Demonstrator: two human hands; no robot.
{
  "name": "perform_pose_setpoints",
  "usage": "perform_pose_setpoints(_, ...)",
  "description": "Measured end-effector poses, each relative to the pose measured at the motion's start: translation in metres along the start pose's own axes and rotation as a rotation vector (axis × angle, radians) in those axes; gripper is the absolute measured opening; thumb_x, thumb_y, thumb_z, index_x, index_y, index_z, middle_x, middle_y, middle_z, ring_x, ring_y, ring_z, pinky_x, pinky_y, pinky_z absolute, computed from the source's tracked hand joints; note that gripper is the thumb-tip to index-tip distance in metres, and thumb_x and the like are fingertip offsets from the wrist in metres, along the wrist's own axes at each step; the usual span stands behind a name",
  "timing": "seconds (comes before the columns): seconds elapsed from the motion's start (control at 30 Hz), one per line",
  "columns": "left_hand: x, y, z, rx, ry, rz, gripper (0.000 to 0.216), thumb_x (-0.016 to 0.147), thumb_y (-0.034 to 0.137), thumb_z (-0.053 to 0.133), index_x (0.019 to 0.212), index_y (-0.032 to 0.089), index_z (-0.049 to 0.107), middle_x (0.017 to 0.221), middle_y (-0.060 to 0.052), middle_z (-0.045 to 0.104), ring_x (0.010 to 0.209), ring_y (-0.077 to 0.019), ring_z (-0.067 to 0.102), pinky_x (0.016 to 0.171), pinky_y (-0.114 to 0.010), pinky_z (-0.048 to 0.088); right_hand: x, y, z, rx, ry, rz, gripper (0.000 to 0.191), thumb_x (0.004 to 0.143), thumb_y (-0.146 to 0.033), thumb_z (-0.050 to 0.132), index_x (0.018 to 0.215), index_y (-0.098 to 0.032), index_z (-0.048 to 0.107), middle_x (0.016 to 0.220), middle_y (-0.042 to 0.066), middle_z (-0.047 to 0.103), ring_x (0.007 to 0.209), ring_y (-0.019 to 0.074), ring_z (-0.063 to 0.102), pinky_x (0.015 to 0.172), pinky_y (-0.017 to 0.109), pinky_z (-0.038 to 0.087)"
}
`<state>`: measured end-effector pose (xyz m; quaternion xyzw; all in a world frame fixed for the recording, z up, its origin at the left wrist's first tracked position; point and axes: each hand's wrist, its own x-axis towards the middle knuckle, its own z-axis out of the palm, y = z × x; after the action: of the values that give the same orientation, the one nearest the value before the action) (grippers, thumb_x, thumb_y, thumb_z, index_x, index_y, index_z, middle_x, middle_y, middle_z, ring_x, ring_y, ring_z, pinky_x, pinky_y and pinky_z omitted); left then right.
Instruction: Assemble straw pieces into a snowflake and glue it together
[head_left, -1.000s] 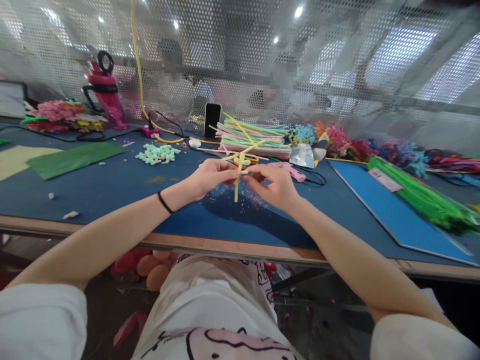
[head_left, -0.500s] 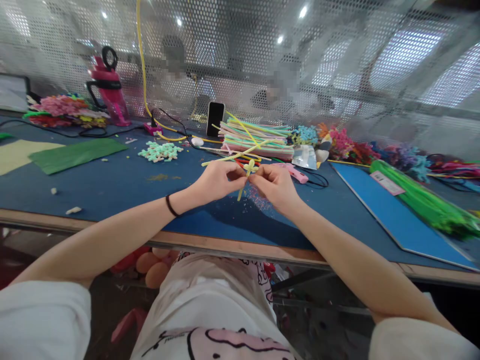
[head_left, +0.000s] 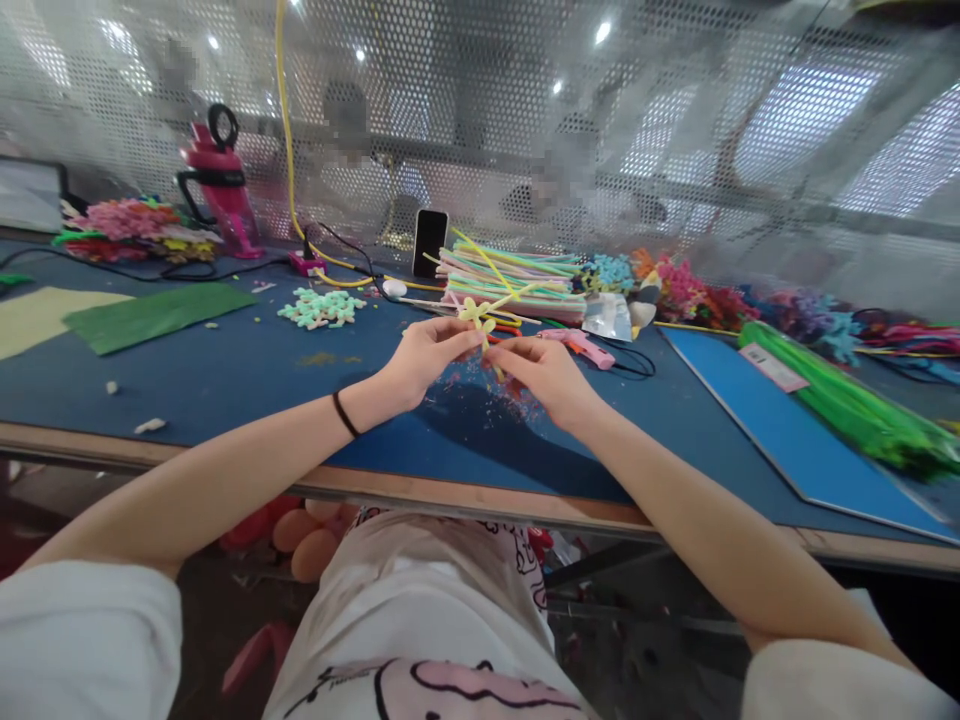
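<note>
My left hand (head_left: 424,360) and my right hand (head_left: 541,375) meet above the blue table (head_left: 225,370), both pinched on a pale yellow pipe cleaner (head_left: 480,318). Its top is twisted into a small flower-like knot of loops just above my fingertips, and one long end runs up and to the right. Its lower part is hidden between my fingers. A black band circles my left wrist. Small coloured scraps lie on the table under my hands.
A stack of pastel pipe cleaners (head_left: 517,275) lies just behind my hands, with a phone (head_left: 430,242), a pink glue gun (head_left: 581,345) and finished pale green shapes (head_left: 319,308). Green sheet (head_left: 150,312) and pink bottle (head_left: 221,190) at left; green pipe cleaner bundle (head_left: 847,400) on a blue board at right.
The loop knot has risen above my fingertips, and the stem that hung below my hands now is hidden. My hands have closed in slightly around it.
</note>
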<state>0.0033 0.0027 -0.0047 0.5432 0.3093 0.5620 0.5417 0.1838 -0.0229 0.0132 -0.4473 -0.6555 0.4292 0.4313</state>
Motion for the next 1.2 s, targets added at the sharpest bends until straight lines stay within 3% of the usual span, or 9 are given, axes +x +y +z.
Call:
perform_pose_setpoints(0.07, -0.001, 0.001, 0.000, -0.038, 0.004, -0.050, 0.026, 0.064, 0.034, 0.088, 0.077, 0.016, 0.075, 0.076, 0.000, 0.071, 0.069, -0.0076, 0.058, 0.069, -0.022, 0.046, 0.001, 0.003, 0.002, -0.025, -0.017, -0.014, 0.031, 0.078, -0.046, 0.077, 0.077, -0.016, 0.072, 0.068, 0.002, 0.065, 0.056, 0.0105, 0.050, 0.053, 0.026, 0.039)
perform_pose_setpoints(0.17, 0.000, 0.001, -0.002, -0.119, -0.042, -0.107, 0.030, 0.066, 0.038, 0.089, 0.084, 0.016, 0.077, 0.086, -0.002, 0.074, 0.077, -0.0096, 0.061, 0.073, -0.023, 0.048, 0.001, 0.003, 0.003, 0.192, -0.087, 0.083, 0.028, 0.075, -0.043, 0.080, 0.080, -0.016, 0.072, 0.076, 0.004, 0.069, 0.063, 0.0123, 0.055, 0.061, 0.027, 0.043)
perform_pose_setpoints(0.3, 0.001, 0.001, -0.003, -0.168, -0.208, -0.123, 0.039, 0.071, 0.041, 0.087, 0.103, 0.020, 0.077, 0.107, -0.004, 0.075, 0.087, -0.0118, 0.065, 0.077, -0.025, 0.051, -0.001, -0.003, -0.001, 0.518, -0.335, 0.309, 0.019, 0.075, -0.032, 0.076, 0.072, -0.017, 0.066, 0.070, 0.002, 0.063, 0.068, 0.0143, 0.058, 0.067, 0.028, 0.048)
perform_pose_setpoints(0.37, 0.000, 0.001, -0.002, -0.152, -0.208, -0.110, 0.037, 0.070, 0.040, 0.088, 0.099, 0.020, 0.076, 0.101, -0.003, 0.074, 0.081, -0.0101, 0.064, 0.075, -0.025, 0.052, -0.001, -0.005, -0.003, 0.561, -0.423, 0.386, 0.016, 0.079, -0.030, 0.070, 0.071, -0.018, 0.064, 0.070, 0.002, 0.064, 0.069, 0.0152, 0.060, 0.069, 0.028, 0.049)
perform_pose_setpoints(0.43, 0.000, 0.001, -0.001, -0.142, -0.176, -0.109, 0.034, 0.069, 0.040, 0.088, 0.089, 0.018, 0.074, 0.089, -0.001, 0.072, 0.072, -0.0088, 0.061, 0.070, -0.025, 0.051, -0.001, -0.005, -0.003, 0.521, -0.409, 0.402, 0.018, 0.083, -0.031, 0.063, 0.073, -0.017, 0.067, 0.074, 0.005, 0.068, 0.072, 0.0164, 0.063, 0.072, 0.029, 0.050)
perform_pose_setpoints(0.57, 0.000, 0.003, -0.001, -0.115, -0.133, -0.113, 0.031, 0.069, 0.038, 0.087, 0.084, 0.016, 0.071, 0.082, 0.000, 0.069, 0.067, -0.0081, 0.058, 0.066, -0.024, 0.049, 0.002, -0.001, 0.000, 0.390, -0.195, 0.271, 0.027, 0.087, -0.040, 0.062, 0.083, -0.016, 0.075, 0.085, 0.008, 0.075, 0.074, 0.0159, 0.063, 0.070, 0.028, 0.050)
perform_pose_setpoints(0.7, 0.003, 0.003, -0.003, -0.048, -0.070, -0.164, 0.029, 0.067, 0.037, 0.088, 0.081, 0.016, 0.074, 0.085, -0.001, 0.072, 0.071, -0.0079, 0.059, 0.066, -0.022, 0.046, 0.004, 0.004, 0.000, 0.325, -0.088, 0.149, 0.025, 0.068, -0.038, 0.083, 0.080, -0.017, 0.077, 0.083, 0.005, 0.075, 0.071, 0.0148, 0.063, 0.068, 0.027, 0.049)
perform_pose_setpoints(0.93, 0.009, 0.004, -0.012, 0.199, -0.135, -0.198, 0.034, 0.067, 0.043, 0.087, 0.082, 0.014, 0.078, 0.082, -0.005, 0.073, 0.065, -0.0077, 0.052, 0.059, -0.023, 0.038, 0.006, 0.004, -0.007, 0.189, -0.083, 0.100, 0.029, 0.068, -0.042, 0.085, 0.079, -0.016, 0.078, 0.082, 0.005, 0.074, 0.069, 0.0128, 0.060, 0.066, 0.027, 0.047)
perform_pose_setpoints(1.2, 0.007, 0.003, -0.010, -0.020, -0.223, -0.263, 0.028, 0.071, 0.040, 0.086, 0.082, 0.017, 0.073, 0.082, -0.002, 0.070, 0.073, -0.0089, 0.060, 0.064, -0.022, 0.042, 0.009, 0.009, -0.011, 0.362, -0.259, 0.212, 0.036, 0.068, -0.046, 0.089, 0.085, -0.017, 0.077, 0.086, 0.003, 0.072, 0.070, 0.0102, 0.061, 0.067, 0.024, 0.048)
